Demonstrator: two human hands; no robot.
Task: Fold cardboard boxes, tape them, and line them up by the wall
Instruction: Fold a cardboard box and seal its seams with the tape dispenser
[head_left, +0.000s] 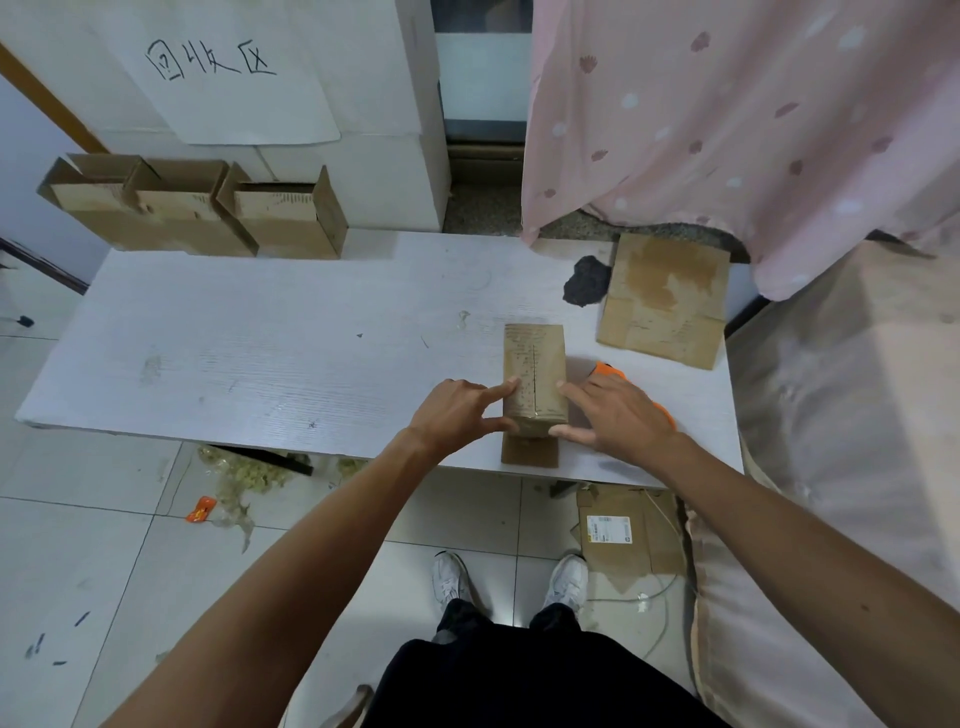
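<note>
While your left grip (457, 413) and right grip (615, 415) press the box (535, 371) on the counter (260, 338) with straight, unclenched fingers, square its flaps along the seam before taping

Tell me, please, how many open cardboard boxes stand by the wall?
3, side by side at the table's far left: left box, middle box, right box. None seems hidden.
</note>
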